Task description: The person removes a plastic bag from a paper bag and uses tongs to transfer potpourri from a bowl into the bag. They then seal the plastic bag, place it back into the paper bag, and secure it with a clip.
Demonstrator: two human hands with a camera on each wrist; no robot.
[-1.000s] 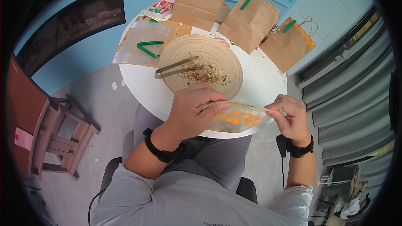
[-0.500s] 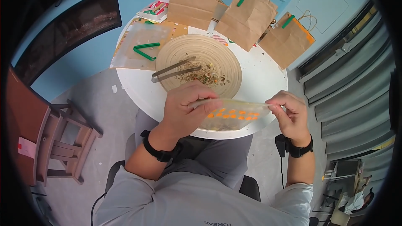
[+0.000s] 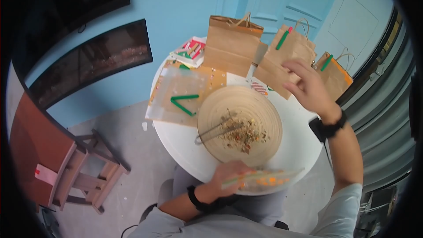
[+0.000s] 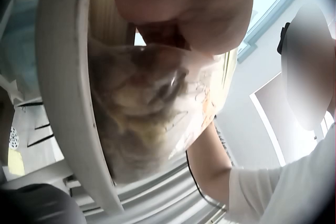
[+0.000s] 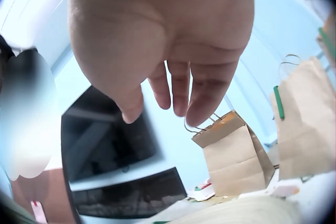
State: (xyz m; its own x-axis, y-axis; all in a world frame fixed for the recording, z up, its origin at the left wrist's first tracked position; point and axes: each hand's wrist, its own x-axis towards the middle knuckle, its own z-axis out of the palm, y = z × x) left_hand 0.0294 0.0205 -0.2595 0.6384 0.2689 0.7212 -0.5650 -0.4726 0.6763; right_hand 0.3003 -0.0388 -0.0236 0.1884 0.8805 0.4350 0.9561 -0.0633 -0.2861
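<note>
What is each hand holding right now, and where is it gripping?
The left hand grips the clear zip bag at its left end, by the top edge. The right hand holds nothing; its fingers hang relaxed near the paper bags.

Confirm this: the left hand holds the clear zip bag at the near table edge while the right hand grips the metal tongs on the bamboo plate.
Not quite. The left hand does hold the clear zip bag at the near table edge, but the right hand grips nothing: the head view shows it raised, open, near the brown paper bags. The metal tongs lie untouched on the bamboo plate.
</note>
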